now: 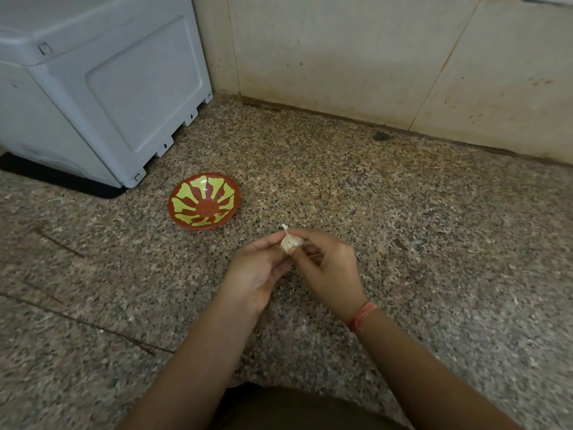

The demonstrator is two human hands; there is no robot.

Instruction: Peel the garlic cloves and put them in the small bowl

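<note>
Garlic [290,241]: white, papery skin on, stem tip pointing up; held over the middle of the worktop [403,228], between both hands.
Left hand [257,271]: fingers curled round the garlic from the left.
Right hand [328,268]: fingertips pinching the garlic from the right; orange band [362,316] at the wrist.
Bowl [204,200]: small, red-brown with yellow-green pattern; on the worktop beyond and left of the hands, apart from them.
Box [93,88]: white plastic, back left corner, on a dark mat [62,178].
Wall [372,57]: beige tiles along the back edge.
</note>
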